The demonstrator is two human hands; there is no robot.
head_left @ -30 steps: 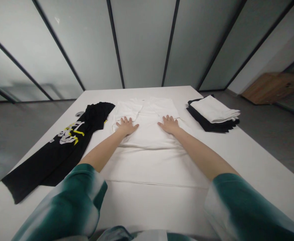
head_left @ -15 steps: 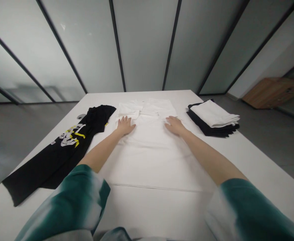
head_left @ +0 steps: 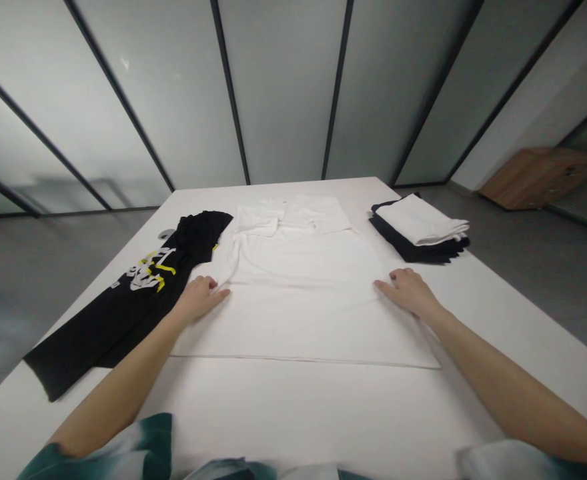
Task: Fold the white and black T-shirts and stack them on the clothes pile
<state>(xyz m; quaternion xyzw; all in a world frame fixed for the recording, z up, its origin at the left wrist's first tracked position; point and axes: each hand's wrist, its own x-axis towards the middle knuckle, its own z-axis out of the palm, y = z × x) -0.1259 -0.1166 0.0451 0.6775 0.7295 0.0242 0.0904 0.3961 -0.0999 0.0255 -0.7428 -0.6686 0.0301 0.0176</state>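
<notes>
A white T-shirt lies flat on the white table, its upper part folded over at the far end. My left hand rests with its fingers at the shirt's left edge, close to a black garment with a yellow and white print. My right hand lies palm down at the shirt's right edge. Neither hand appears to hold anything. A folded white cloth sits on a folded black stack beyond my right hand.
A small grey disc sits on the table beyond the black garment. Frosted glass panels with black frames stand behind the table. Grey floor lies on both sides, with a wooden box at far right.
Both hands have slid toward me and outward along the shirt, from near its far end to its sides. The white shirt, black garment and stack stay in place.
</notes>
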